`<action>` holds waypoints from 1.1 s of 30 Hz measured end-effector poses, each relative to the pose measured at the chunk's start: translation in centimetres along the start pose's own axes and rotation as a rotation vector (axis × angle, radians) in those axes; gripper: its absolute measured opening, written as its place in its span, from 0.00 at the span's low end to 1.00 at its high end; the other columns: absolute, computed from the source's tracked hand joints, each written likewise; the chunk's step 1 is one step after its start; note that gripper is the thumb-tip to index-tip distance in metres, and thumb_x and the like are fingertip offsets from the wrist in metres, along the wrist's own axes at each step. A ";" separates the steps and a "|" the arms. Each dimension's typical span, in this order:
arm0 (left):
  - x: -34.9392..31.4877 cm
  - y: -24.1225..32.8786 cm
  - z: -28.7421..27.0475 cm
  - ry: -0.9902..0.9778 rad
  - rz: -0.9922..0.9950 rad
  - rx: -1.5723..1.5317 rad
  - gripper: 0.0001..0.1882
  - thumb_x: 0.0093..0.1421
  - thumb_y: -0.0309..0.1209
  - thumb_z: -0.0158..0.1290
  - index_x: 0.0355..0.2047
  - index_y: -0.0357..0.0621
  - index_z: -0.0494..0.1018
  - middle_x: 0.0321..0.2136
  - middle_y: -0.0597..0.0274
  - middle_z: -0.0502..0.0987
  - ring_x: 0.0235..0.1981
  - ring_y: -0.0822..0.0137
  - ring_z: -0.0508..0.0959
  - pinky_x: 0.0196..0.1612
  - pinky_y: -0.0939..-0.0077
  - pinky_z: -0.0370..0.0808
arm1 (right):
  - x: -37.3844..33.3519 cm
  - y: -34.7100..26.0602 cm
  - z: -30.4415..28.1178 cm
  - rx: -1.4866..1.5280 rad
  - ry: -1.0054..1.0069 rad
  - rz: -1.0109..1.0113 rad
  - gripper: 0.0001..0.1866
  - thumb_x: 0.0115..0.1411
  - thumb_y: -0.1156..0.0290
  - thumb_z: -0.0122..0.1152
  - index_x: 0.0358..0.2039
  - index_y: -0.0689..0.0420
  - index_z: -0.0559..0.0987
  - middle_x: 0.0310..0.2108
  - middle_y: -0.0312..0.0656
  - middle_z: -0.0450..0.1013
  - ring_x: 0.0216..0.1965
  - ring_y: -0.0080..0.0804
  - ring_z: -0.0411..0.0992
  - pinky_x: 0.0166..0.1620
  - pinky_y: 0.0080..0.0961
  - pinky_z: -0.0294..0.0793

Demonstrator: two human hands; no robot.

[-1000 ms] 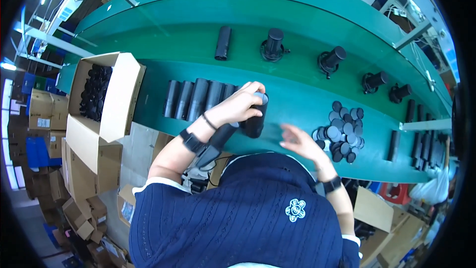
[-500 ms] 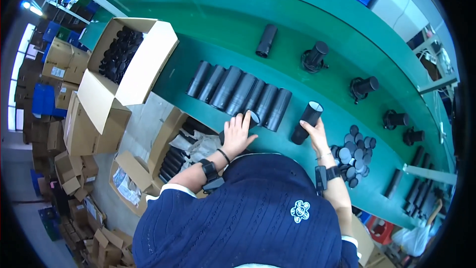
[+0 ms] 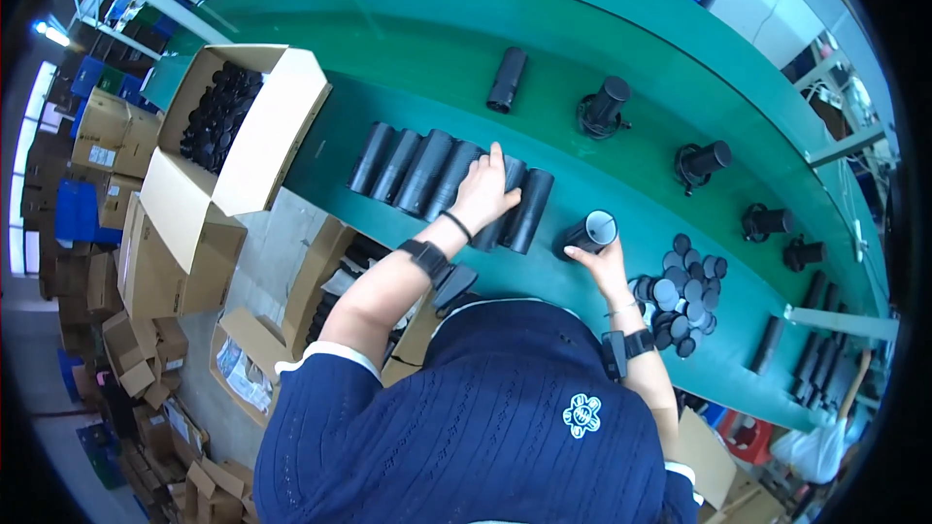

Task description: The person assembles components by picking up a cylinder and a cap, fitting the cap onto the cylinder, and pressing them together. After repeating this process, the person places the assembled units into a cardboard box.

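Black tubes (image 3: 449,178) partly behind left hand (image 3: 482,196)

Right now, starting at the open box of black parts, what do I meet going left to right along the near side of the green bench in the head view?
Box, row of tubes, held tube, disc pile, lone tube, tube cluster.

The left hand (image 3: 482,194) hides black tubes (image 3: 490,232) (partly).
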State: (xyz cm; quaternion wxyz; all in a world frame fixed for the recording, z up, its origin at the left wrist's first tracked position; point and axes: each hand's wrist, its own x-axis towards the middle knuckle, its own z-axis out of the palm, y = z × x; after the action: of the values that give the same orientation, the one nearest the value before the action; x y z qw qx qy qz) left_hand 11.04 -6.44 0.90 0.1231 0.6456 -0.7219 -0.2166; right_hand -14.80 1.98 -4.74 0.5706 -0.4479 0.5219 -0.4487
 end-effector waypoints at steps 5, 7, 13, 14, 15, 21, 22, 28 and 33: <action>1.9 -0.3 1.9 -0.011 -0.073 0.193 0.50 0.50 0.35 0.62 0.65 0.30 0.46 0.52 0.40 0.66 0.53 0.44 0.67 0.54 0.56 0.72 | 0.1 -1.3 0.1 -0.146 0.067 -0.112 0.41 0.44 0.71 0.77 0.56 0.60 0.63 0.49 0.41 0.70 0.50 0.30 0.69 0.54 0.30 0.70; 0.8 1.2 2.2 0.196 0.135 0.226 0.43 0.49 0.33 0.62 0.62 0.32 0.53 0.49 0.43 0.66 0.49 0.46 0.68 0.48 0.56 0.72 | 0.4 -0.6 -0.6 -0.088 0.109 -0.080 0.40 0.46 0.69 0.76 0.57 0.61 0.63 0.49 0.43 0.71 0.50 0.33 0.70 0.53 0.31 0.70; -2.9 7.5 8.6 -0.152 0.387 -0.446 0.47 0.50 0.46 0.65 0.60 0.30 0.53 0.53 0.38 0.65 0.59 0.44 0.63 0.61 0.55 0.61 | 1.1 2.1 -0.2 -0.500 0.134 -0.263 0.44 0.47 0.68 0.72 0.60 0.65 0.57 0.52 0.56 0.65 0.54 0.47 0.66 0.58 0.37 0.66; -3.0 7.5 10.2 -0.085 0.317 -0.536 0.52 0.49 0.47 0.66 0.61 0.30 0.49 0.52 0.39 0.65 0.60 0.47 0.63 0.61 0.56 0.61 | 0.8 1.3 0.6 -0.614 0.112 -0.366 0.46 0.47 0.69 0.72 0.62 0.65 0.54 0.54 0.58 0.63 0.56 0.49 0.64 0.60 0.38 0.64; -2.2 7.2 11.4 -0.042 0.235 -0.637 0.57 0.46 0.45 0.70 0.62 0.31 0.43 0.52 0.45 0.65 0.58 0.54 0.65 0.59 0.60 0.65 | -0.4 0.3 0.1 -0.636 -0.038 -0.255 0.51 0.48 0.68 0.71 0.65 0.65 0.48 0.57 0.61 0.58 0.58 0.53 0.62 0.61 0.38 0.63; -0.3 5.5 11.0 -0.168 0.020 -1.062 0.32 0.50 0.28 0.67 0.52 0.39 0.62 0.45 0.59 0.71 0.48 0.67 0.72 0.53 0.69 0.70 | -4.1 -0.6 -10.6 -1.167 -0.078 -0.184 0.34 0.43 0.73 0.71 0.54 0.53 0.72 0.46 0.46 0.72 0.49 0.48 0.70 0.53 0.37 0.69; -0.6 6.3 9.2 -0.238 0.011 -1.206 0.31 0.51 0.26 0.66 0.52 0.41 0.62 0.45 0.60 0.71 0.49 0.67 0.71 0.54 0.69 0.69 | -5.0 -0.3 -12.7 -1.313 0.071 -0.085 0.31 0.43 0.75 0.70 0.51 0.52 0.74 0.46 0.44 0.71 0.50 0.47 0.68 0.52 0.37 0.70; -1.4 6.5 8.9 -0.603 -0.041 -1.368 0.37 0.53 0.18 0.60 0.61 0.41 0.56 0.51 0.63 0.69 0.55 0.68 0.68 0.59 0.70 0.65 | -7.9 1.0 -17.3 -1.403 0.163 0.111 0.31 0.38 0.79 0.69 0.48 0.53 0.76 0.47 0.42 0.69 0.50 0.46 0.66 0.51 0.37 0.69; -2.8 7.0 10.1 -0.582 0.051 -1.234 0.36 0.51 0.21 0.62 0.57 0.45 0.55 0.47 0.63 0.68 0.50 0.70 0.69 0.54 0.72 0.67 | -8.4 -0.1 -15.3 -1.353 0.173 -0.010 0.28 0.42 0.78 0.65 0.49 0.57 0.75 0.47 0.43 0.69 0.50 0.46 0.66 0.51 0.39 0.68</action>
State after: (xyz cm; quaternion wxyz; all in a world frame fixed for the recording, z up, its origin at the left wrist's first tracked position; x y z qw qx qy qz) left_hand 0.65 -1.65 -4.33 0.2748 0.3557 -0.4848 -0.7503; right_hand -30.56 9.58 -3.83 0.1190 -0.6710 0.7293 -0.0605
